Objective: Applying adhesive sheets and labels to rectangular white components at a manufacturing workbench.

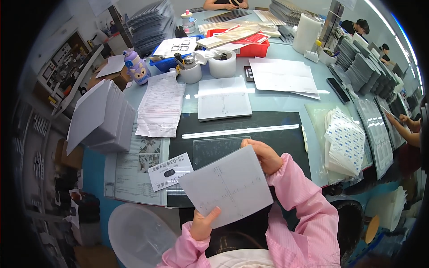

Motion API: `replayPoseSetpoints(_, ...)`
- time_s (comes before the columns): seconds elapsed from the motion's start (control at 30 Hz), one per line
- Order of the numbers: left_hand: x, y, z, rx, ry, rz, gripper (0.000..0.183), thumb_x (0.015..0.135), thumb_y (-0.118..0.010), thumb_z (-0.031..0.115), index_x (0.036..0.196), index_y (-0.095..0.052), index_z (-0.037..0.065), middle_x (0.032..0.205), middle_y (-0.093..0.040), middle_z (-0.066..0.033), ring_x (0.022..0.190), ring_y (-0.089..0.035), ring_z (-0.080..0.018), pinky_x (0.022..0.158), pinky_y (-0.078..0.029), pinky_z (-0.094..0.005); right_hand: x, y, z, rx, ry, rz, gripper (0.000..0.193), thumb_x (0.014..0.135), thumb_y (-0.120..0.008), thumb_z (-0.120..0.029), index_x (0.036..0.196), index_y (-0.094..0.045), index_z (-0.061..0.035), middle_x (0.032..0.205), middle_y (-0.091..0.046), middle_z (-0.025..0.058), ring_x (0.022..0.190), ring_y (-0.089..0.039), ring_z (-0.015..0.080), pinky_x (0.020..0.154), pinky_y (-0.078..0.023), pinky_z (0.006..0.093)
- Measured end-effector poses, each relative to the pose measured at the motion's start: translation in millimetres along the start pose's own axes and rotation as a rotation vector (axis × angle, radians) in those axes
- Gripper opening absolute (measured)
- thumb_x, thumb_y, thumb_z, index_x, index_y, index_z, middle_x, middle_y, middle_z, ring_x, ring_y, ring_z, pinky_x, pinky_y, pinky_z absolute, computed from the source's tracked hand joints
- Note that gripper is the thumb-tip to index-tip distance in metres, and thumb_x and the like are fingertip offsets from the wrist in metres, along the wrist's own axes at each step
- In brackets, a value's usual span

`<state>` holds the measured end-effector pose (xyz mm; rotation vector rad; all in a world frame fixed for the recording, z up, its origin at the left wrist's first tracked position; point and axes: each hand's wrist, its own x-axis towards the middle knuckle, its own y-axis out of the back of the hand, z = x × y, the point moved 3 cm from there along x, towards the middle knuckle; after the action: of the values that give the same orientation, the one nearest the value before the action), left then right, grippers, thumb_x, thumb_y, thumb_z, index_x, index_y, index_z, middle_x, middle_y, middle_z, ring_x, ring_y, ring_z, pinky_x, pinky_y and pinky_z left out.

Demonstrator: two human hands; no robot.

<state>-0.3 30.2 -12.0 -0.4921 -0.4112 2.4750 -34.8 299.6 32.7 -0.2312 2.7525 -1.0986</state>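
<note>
A white rectangular sheet or thin stack of sheets with faint cross-shaped markings is held tilted above the table's near edge. My left hand grips its near left edge, thumb on top and the other fingers hidden underneath. At the far right corner, my right hand is closed round the edge, its fingers partly behind the sheets. Under them lies a black mat bearing a clear plate. Left of the held sheets rests a white printed card. A similar stack of white sheets sits beyond the mat.
A tall stack of white sheets and a printed form stand left. Film-wrapped sheets lie right, near a black phone-like object. Blue and red bins stand behind. A translucent bin is below left. Other people work nearby.
</note>
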Motion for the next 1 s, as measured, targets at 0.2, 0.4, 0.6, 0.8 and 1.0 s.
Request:
replayPoseSetpoints(0.2,10.3,-12.2,34.4,0.096,-0.159,-0.038,0.036,0.091,-0.066,0.004,0.126,-0.058,0.003,0.120,-0.064,-0.0036,0.111,-0.057,-0.0150,0.097,-0.043,-0.0310,-5.3,12.0,15.1,-0.178,-0.170,0.182,0.040,0.097,-0.059,-0.019,0.135,-0.054,-0.0054,0.124,-0.061,0.0092,0.106,-0.062,0.0173,0.088,-0.051,0.0298)
replayPoseSetpoints(0.4,18.2,-36.7,79.9,0.469,-0.522,0.030,0.030,0.089,-0.067,0.004,0.119,-0.066,0.002,0.127,-0.063,-0.0145,0.115,-0.061,-0.0240,0.096,-0.046,-0.0334,5.6,48.7,-28.0,-0.377,0.243,0.123,0.029,0.099,-0.054,-0.026,0.117,-0.063,-0.0046,0.105,-0.067,0.0063,0.091,-0.063,0.0138,0.077,-0.051,0.0288)
replayPoseSetpoints(0.6,39.2,-60.8,110.7,1.477,-1.099,0.187,0.042,0.082,-0.062,0.007,0.122,-0.069,0.021,0.135,-0.058,-0.0154,0.125,-0.055,-0.0331,0.105,-0.040,-0.0466,-6.5,-7.0,-46.0,-0.219,0.334,0.289,0.063,0.102,-0.036,-0.056,0.118,-0.063,-0.0026,0.100,-0.069,0.0063,0.089,-0.062,0.0146,0.079,-0.047,0.0284)
replayPoseSetpoints(0.8,43.3,-67.0,79.7,1.596,-0.746,-0.299,0.065,0.077,-0.076,0.029,0.138,-0.054,0.024,0.154,-0.034,-0.0185,0.144,-0.028,-0.0390,0.113,-0.014,-0.0630,2.8,12.8,-31.8,-0.317,0.160,0.406,0.043,0.102,-0.048,-0.042,0.097,-0.066,-0.0030,0.084,-0.066,0.0026,0.069,-0.060,0.0090,0.058,-0.046,0.0232)
replayPoseSetpoints(1.0,99.4,-82.0,117.3,1.354,-1.009,-0.030,0.057,0.073,-0.080,0.026,0.126,-0.062,0.016,0.149,-0.043,-0.0139,0.142,-0.034,-0.0359,0.115,-0.018,-0.0568,24.3,-14.1,10.9,-0.388,0.237,0.309,0.043,0.103,-0.048,-0.040,0.100,-0.067,-0.0017,0.086,-0.065,0.0014,0.075,-0.058,0.0072,0.066,-0.047,0.0251)
